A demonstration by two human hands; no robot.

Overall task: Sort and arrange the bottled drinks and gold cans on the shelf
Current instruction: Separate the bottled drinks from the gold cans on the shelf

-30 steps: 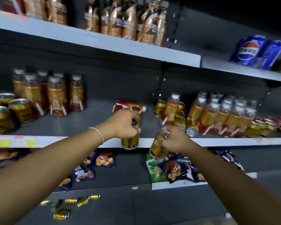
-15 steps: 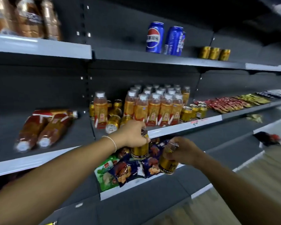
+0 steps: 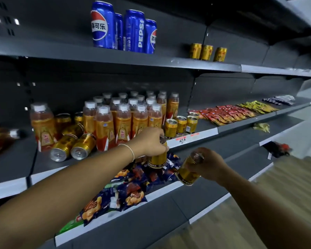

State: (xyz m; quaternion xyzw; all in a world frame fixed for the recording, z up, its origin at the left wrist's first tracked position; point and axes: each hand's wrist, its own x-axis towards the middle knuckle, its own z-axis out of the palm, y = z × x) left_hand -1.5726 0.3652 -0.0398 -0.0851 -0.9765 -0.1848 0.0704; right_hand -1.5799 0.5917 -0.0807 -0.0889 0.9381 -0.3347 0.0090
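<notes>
Shelving of dark grey metal spans the view. On the middle shelf two toppled gold cans lie left of the clustered bottled drinks. The left hand grips an upright gold can from above, in front of that shelf's edge; the right hand clasps a tilted gold can. Snack packets lie below, wooden floor at right.

Middle shelf: bottle block fills centre, two tipped cans block its front left. Bare deck further left, narrow gap before red sachets at right. Upper shelf: open between Pepsi cans and three gold cans.
</notes>
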